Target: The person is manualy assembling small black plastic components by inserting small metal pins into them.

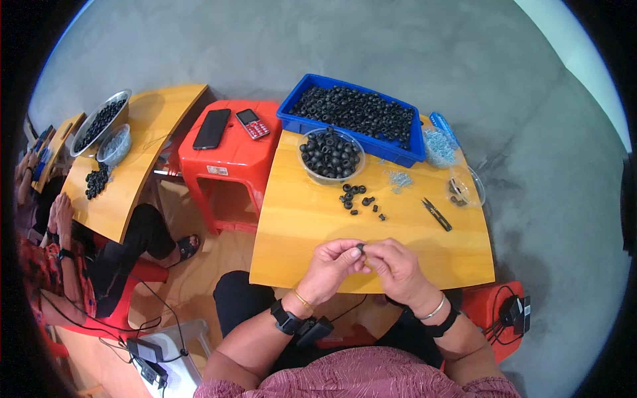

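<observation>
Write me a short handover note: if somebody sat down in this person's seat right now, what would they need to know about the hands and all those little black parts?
Left hand and right hand: together at the near edge of the wooden table, pinching one small black ring between the fingertips.
Supply: clear bowl of black rings just ahead; blue tray full of more behind it.
Loose on the table: a few black pieces, a small pile of metal screws, a bag of screws, black snips.
Done: only the handful of loose pieces lies out, whether finished I cannot tell.
Left: bowl and tray look full.
</observation>
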Tool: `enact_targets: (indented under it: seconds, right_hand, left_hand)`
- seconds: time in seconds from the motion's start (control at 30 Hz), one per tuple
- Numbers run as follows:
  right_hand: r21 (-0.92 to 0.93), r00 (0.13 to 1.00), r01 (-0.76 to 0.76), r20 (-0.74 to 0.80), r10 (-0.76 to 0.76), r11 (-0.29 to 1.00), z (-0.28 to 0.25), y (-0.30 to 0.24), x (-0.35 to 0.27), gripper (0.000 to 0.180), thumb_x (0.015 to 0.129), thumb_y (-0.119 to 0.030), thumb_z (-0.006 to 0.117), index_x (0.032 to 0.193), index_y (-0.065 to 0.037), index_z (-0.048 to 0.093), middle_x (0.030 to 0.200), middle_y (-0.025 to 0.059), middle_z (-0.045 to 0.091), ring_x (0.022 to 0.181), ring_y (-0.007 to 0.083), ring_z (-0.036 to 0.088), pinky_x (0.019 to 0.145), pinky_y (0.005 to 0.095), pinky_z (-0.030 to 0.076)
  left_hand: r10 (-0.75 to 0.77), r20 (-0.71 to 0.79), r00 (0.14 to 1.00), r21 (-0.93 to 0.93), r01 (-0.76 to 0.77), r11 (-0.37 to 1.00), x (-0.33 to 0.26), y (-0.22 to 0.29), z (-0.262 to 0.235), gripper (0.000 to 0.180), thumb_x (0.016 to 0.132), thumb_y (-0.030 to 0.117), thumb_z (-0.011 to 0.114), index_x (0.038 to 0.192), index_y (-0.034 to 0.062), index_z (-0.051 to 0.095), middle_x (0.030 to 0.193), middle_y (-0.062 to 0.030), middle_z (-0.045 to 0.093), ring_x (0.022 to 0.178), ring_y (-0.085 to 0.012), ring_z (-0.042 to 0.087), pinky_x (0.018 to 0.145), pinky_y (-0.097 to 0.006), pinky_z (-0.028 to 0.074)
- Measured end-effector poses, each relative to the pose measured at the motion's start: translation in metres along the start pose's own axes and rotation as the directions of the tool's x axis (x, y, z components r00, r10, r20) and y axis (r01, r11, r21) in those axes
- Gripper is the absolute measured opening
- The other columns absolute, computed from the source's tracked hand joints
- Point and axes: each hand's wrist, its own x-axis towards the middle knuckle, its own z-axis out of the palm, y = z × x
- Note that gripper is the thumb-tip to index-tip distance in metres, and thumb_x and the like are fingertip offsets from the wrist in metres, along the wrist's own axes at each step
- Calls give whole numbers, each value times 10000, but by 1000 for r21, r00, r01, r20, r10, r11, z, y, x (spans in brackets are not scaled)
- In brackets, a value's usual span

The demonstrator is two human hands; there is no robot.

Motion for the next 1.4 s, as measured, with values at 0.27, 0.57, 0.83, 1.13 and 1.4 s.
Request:
enact_targets:
  seconds: [0.27, 0.57, 0.83, 1.13, 1.4]
  right_hand:
    - [-136, 973, -225, -84, 215, 965, -26, 52, 10, 117, 758, -22, 524, 869, 2, 554, 734, 173, 569, 670, 287, 574, 607, 325, 454]
    - [-306, 925, -343, 54, 376, 888, -24, 87, 37, 141, 739, -99, 567, 818, 13, 531, 730, 193, 578, 704, 329, 572, 624, 371, 451]
    - [-251, 920, -334, 123, 373, 908, -24, 99, 34, 139, 748, -84, 572, 845, 6, 527, 742, 154, 574, 620, 267, 565, 589, 327, 459]
    - [621, 887, -453, 239, 396, 640, -18, 31, 10, 105, 821, -50, 522, 914, -2, 512, 765, 53, 550, 627, 101, 530, 580, 222, 448]
    - [725, 860, -487, 301, 412, 487, -11, 25, 6, 108, 789, -24, 553, 894, -2, 537, 755, 33, 559, 644, 90, 531, 596, 210, 437]
  left_hand:
    - [-67, -20, 998, -5, 67, 998, -4, -1, -3, 154, 850, 54, 486, 975, -7, 552, 816, -65, 581, 706, -130, 560, 708, -324, 517]
    - [-46, -65, 997, -2, 46, 999, -2, 1, -2, 154, 845, 36, 490, 979, 0, 559, 805, -44, 561, 679, -107, 534, 708, -316, 513]
    - [-49, -66, 997, -39, 46, 998, 3, 3, 1, 159, 850, 40, 484, 985, -7, 554, 807, -50, 565, 680, -114, 536, 714, -319, 509]
    - [-10, -10, 1000, -77, 9, 997, 0, 1, -4, 169, 851, 42, 481, 999, -3, 551, 818, -51, 565, 712, -112, 536, 737, -318, 502]
    - [27, 13, 1000, -44, -26, 999, 0, -1, -2, 180, 846, 65, 495, 1005, -1, 548, 825, -56, 566, 715, -123, 534, 723, -317, 504]
